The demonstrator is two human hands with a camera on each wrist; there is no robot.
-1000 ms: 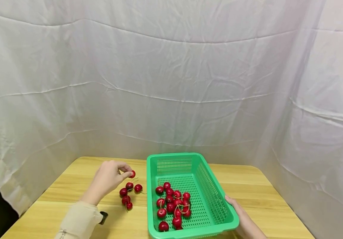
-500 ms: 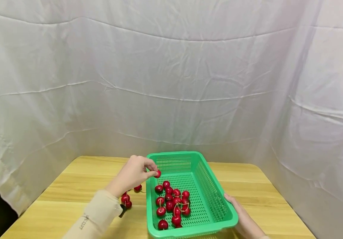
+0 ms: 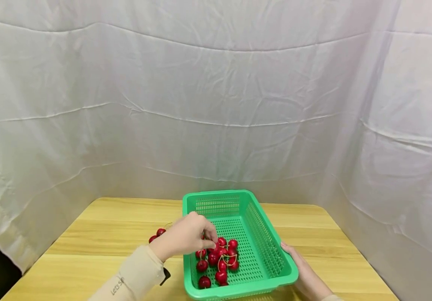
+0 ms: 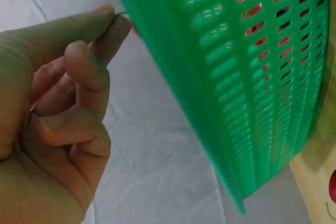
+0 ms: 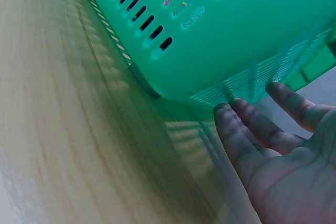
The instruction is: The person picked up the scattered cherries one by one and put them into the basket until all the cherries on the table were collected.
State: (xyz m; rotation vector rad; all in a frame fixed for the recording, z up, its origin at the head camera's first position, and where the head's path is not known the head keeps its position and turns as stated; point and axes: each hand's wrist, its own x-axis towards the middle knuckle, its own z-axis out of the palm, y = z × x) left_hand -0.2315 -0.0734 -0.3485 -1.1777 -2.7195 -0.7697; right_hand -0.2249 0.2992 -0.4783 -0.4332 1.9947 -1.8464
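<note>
My left hand point(image 3: 189, 235) reaches over the left rim of a green perforated plastic basket point(image 3: 276, 279). Between thumb and index finger it pinches a cherry by its thin stem point(image 4: 122, 13); the basket rim hides most of that cherry in the left wrist view. Several red cherries point(image 3: 213, 259), some with stems, lie inside the basket under this hand. My right hand point(image 3: 301, 269) is at the basket's right outer side. The right wrist view has its fingers point(image 5: 283, 98) fairly straight, with the tips against the basket wall.
More cherries point(image 3: 161, 232) lie on the wooden table point(image 3: 125, 221) left of the basket, partly hidden by the left forearm. A pale cloth curtain point(image 3: 216, 125) closes off the back and sides of the table.
The left hand has carried a cherry from above the table rightward over the basket rim, then down toward the cherries inside. The right hand has stayed at the basket's side.
</note>
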